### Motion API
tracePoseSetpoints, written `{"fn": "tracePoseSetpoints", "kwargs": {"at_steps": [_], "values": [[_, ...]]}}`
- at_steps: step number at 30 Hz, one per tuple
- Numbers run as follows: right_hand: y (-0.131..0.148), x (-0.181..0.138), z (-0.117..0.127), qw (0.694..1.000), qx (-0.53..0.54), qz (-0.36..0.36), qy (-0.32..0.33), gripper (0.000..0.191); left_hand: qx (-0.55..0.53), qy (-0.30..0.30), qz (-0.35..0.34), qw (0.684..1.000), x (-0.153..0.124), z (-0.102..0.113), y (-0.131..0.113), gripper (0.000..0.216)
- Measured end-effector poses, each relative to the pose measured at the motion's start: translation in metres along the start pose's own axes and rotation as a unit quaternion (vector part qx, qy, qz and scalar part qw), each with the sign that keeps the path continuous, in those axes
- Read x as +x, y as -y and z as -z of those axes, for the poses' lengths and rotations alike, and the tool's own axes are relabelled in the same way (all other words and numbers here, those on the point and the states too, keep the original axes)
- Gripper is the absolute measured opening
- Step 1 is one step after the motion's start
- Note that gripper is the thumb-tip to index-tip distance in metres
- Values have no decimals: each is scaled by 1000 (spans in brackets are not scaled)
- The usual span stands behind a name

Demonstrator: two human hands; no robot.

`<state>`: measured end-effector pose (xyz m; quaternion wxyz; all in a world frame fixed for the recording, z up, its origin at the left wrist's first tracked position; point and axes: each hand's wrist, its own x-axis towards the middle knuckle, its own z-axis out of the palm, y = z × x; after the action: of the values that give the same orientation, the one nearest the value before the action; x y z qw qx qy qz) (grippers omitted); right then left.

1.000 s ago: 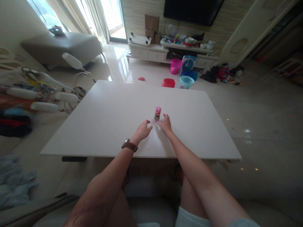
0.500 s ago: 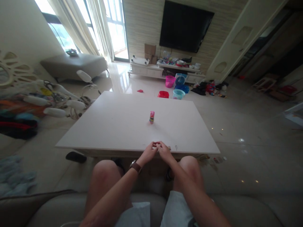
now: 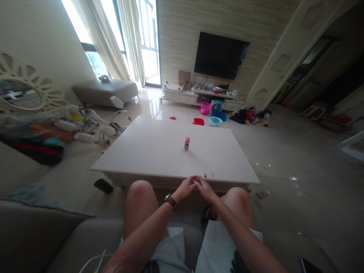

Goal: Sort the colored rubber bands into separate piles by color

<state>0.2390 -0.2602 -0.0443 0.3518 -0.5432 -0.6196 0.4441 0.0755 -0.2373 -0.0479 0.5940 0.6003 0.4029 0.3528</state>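
Observation:
My left hand (image 3: 186, 188), with a brown-strapped watch (image 3: 170, 201) at its wrist, meets my right hand (image 3: 205, 189) at the front edge of the white table (image 3: 148, 148). The fingers of both are bent and pressed together at the tips. Whatever lies between them is too small to make out. Just beyond my right hand, a small dark-and-tan piece (image 3: 205, 175) and a small pale piece (image 3: 212, 175) lie near the table edge. Farther back, a small pink container with multicoloured contents (image 3: 186, 144) stands upright on the tabletop.
Both knees are close under the table's front edge. A lamp with several white shades (image 3: 85, 137) is on the left. Beyond the table are a red basin (image 3: 198, 121), a light-blue basket (image 3: 215, 121) and a pink basket (image 3: 205, 108). A phone-like dark object (image 3: 310, 265) lies at lower right.
The view has tilted up and swung left. My joined hands have drawn back slightly from the tabletop, and the small dark-and-tan piece beside my right hand now shows fully.

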Motion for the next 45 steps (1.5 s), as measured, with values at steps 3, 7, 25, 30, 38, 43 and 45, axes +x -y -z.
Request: {"fn": "tracePoseSetpoints", "kwargs": {"at_steps": [3, 7, 25, 30, 38, 43, 45], "values": [[12, 3, 3, 998, -34, -5, 49, 38, -23, -13, 30, 999, -1, 14, 5, 25], [18, 10, 1, 991, -81, -2, 103, 45, -30, -55, 60, 996, 0, 31, 8, 23], [22, 87, 53, 978, -193, -24, 80, 33, 93, -121, 42, 987, 90, 74, -62, 15], [35, 190, 56, 973, -227, 19, -46, 40, 110, -182, 68, 975, 126, 126, -43, 16], [59, 305, 23, 970, -217, 74, -83, 34, 184, -193, 55, 962, 139, 137, -46, 15], [68, 254, 22, 972, -197, 59, -110, 14, 211, -213, 11, 954, 124, 120, -56, 35], [76, 216, 29, 982, -151, 49, -106, 26, 248, -191, -62, 948, 113, 106, -61, 50]]}}
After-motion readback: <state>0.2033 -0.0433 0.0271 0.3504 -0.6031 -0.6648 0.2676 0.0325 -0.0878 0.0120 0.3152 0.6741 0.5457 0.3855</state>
